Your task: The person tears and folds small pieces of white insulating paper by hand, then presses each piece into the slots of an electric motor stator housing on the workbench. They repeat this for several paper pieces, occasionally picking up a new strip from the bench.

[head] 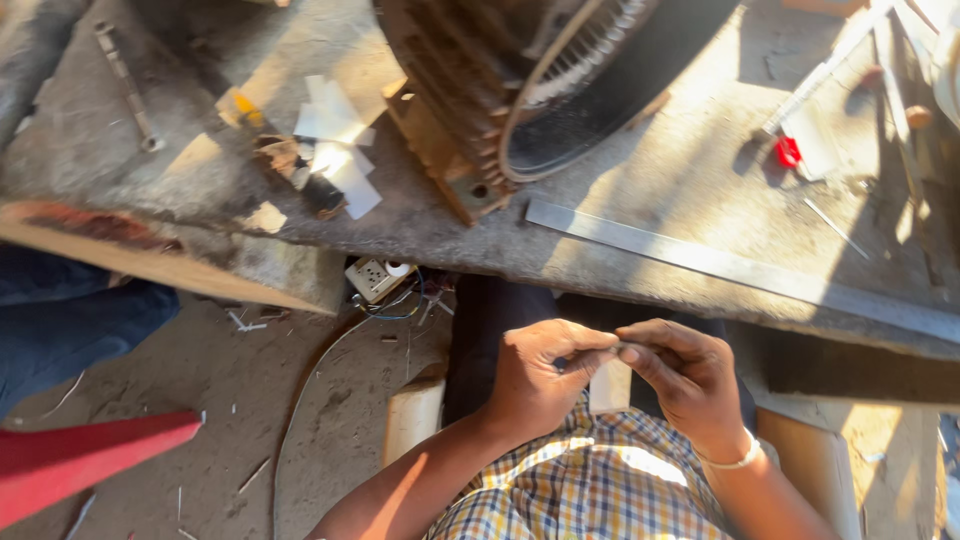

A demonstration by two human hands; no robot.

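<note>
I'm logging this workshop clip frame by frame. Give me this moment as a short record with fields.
Setting: worn workbench, dirt floor below
Left hand: pinches the white paper strip at its top
Right hand: pinches the same strip beside it
On bench: ribbed motor housing, long metal ruler, white paper pieces
Under bench: white socket box with wires

Motor stator point(520, 90) on bench point(650, 190); steel ruler point(740, 268); paper scraps point(335, 140); socket point(375, 277).
</note>
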